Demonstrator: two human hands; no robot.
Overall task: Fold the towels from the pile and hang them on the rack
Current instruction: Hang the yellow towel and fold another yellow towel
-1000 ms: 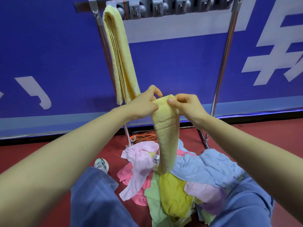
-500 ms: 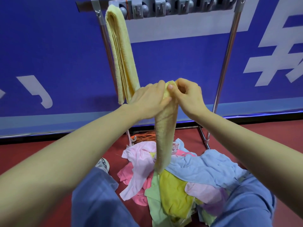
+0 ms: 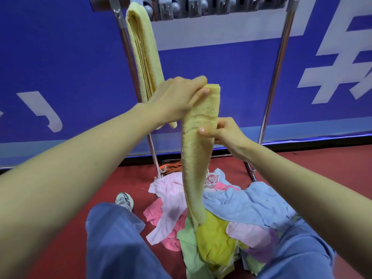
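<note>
Before a blue printed wall (image 3: 60, 57), the left hand (image 3: 177, 97) gripped the top of a folded pale-yellow terry towel (image 3: 198, 158); the right hand (image 3: 225, 135) pinched its middle.

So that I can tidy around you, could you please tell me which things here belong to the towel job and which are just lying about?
Job: half-folded towel, gripped by the left hand and pinched by the right hand; hung yellow towel; rack; towel pile.
Not the job: blue banner; red floor; white shoe.
</note>
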